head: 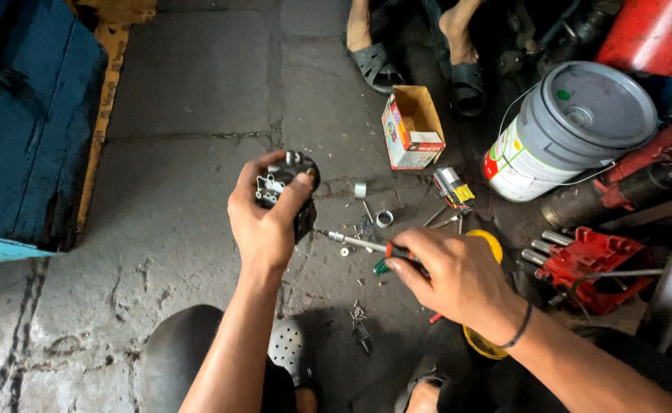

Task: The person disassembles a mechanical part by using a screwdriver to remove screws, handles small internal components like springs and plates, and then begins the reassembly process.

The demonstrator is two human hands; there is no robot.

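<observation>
My left hand (263, 218) grips a round black mechanical part (290, 177) with grey fittings on its top face, held above the concrete floor. In my right hand (447, 271) is a screwdriver (359, 243) with a green and red handle. Its metal shaft points left and the tip touches the side of the black part, just below my left thumb. Small screws, a metal ring (383, 219) and other loose bits lie on the floor under and between my hands.
An open cardboard box (412, 126) stands ahead. A grey plastic bucket (569, 130) and a red metal part (592, 264) are at the right. A yellow round lid (489, 246) lies under my right wrist. Another person's sandalled feet (374, 53) are at the top. A blue wooden structure (30, 122) fills the left.
</observation>
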